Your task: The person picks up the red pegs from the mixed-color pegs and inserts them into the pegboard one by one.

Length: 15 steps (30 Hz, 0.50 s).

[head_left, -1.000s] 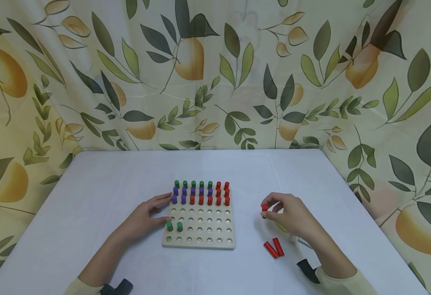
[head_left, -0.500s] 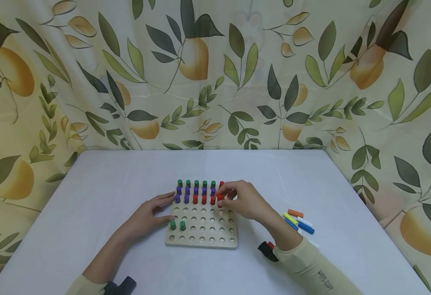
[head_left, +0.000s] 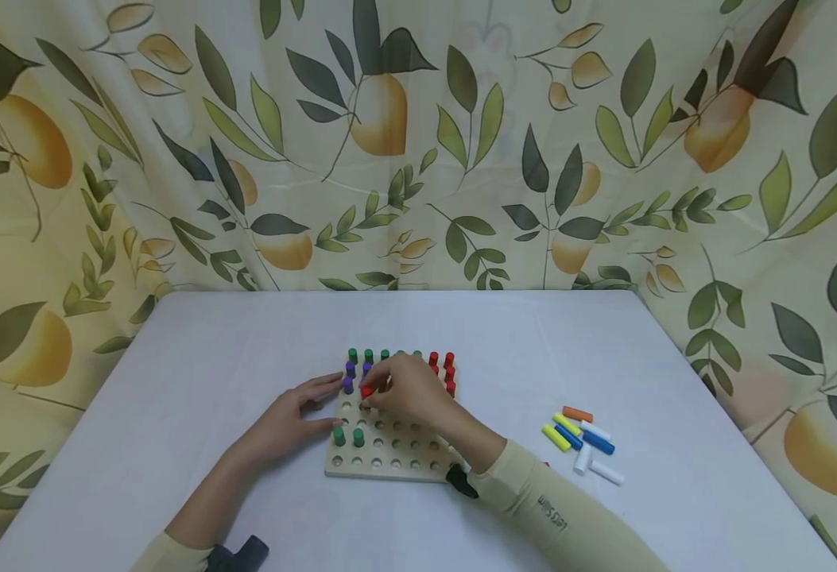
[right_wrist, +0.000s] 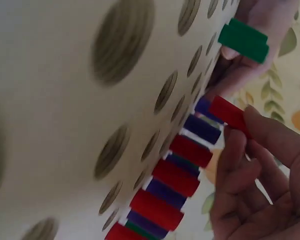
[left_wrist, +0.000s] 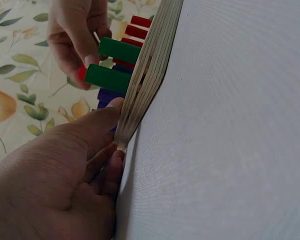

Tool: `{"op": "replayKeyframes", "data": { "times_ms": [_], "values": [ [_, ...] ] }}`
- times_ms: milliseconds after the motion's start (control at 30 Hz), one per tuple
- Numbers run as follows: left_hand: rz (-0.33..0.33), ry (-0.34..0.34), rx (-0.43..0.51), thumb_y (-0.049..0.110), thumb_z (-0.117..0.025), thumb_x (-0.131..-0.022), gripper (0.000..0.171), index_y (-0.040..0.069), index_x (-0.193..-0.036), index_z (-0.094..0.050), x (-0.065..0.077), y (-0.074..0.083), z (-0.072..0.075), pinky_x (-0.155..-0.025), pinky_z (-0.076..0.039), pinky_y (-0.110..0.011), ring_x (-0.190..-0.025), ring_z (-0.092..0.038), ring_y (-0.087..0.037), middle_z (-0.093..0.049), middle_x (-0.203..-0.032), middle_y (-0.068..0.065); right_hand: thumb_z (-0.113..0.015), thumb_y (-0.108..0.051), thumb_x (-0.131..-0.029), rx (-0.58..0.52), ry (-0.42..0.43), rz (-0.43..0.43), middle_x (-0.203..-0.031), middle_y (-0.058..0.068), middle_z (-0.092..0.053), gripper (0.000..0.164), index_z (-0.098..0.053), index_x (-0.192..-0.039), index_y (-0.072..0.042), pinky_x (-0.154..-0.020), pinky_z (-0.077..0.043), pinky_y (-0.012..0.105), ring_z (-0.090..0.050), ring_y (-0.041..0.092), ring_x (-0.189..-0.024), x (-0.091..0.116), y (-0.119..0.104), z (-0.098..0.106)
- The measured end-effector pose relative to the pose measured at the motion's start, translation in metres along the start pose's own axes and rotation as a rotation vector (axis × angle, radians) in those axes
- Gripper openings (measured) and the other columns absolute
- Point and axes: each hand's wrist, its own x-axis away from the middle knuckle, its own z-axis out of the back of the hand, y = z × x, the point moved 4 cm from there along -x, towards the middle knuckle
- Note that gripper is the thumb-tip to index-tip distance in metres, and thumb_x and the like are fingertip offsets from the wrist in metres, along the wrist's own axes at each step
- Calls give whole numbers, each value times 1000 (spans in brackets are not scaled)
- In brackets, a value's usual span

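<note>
Over the left part of the wooden peg board (head_left: 404, 469), my right hand (head_left: 411, 389) pinches a red peg (right_wrist: 230, 116) between thumb and fingers. The peg slants near the purple pegs (right_wrist: 202, 128); whether its end touches a hole is unclear. My left hand (head_left: 285, 421) rests against the board's left edge, thumb and fingertips touching it. Two green pegs (head_left: 349, 437) stand near that thumb. In the back rows stand green, purple and red pegs (head_left: 450, 372), partly hidden by my right hand. The right wrist view shows the row of red pegs (right_wrist: 175, 177) beyond bare holes.
Loose pegs lie on the white table (head_left: 282, 326) right of the board: orange (head_left: 577, 414), yellow (head_left: 556, 438), blue (head_left: 598, 442) and white (head_left: 607, 473). A red bit shows beside my right sleeve (head_left: 554, 508). A patterned cloth (head_left: 418, 159) hangs behind the table.
My right hand has carried the red peg leftward, from beside the loose pegs across to the board's left part. My left hand has stayed at the edge. My right sleeve now mostly covers the loose red pegs.
</note>
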Motion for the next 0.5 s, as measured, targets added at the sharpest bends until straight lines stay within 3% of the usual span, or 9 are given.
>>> {"op": "replayKeyframes", "data": {
  "times_ms": [500],
  "values": [
    [-41,-1,30,20,-84,-90,64,15,-148,-59,2,0,2,-113,-46,-42,-145,-41,-25,-43,-160,4,-85,-10,-88,65,-29,8,-90,-8,-74,15,-83,-102,-10,-67,-52,25,-60,9,-84,-17,-19,-22]
  ]
}}
